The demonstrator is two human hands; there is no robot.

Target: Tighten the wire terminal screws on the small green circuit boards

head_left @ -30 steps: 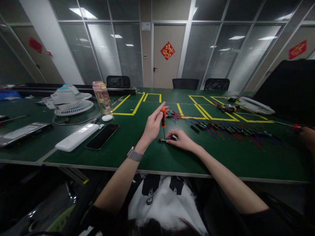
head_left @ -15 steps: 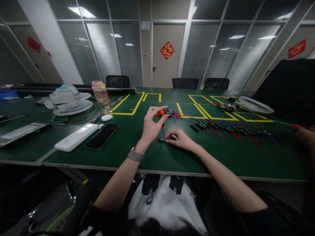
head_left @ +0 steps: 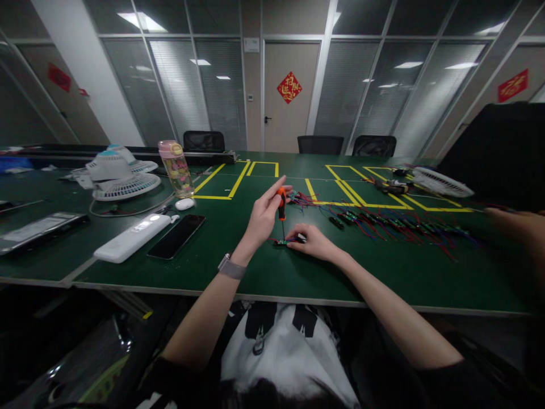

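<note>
My left hand (head_left: 263,218) pinches the orange handle of a small screwdriver (head_left: 281,209), which stands upright with its tip down on a small green circuit board (head_left: 281,242). Some of that hand's fingers stretch upward beside the handle. My right hand (head_left: 311,241) lies on the green table (head_left: 272,272) just right of the tip, fingers pressed on the board and pinning it down. A grey watch is on my left wrist.
A row of small boards with red and blue wires (head_left: 395,224) stretches right. To the left lie a black phone (head_left: 176,236), a white power bank (head_left: 131,237), a pink-capped bottle (head_left: 175,168) and a fan (head_left: 119,176). Another person's arm (head_left: 519,224) enters at far right.
My left fingers curled round the screwdriver handle half a second ago and have stretched out again, turning it. The other person's arm at the right edge has shifted a little.
</note>
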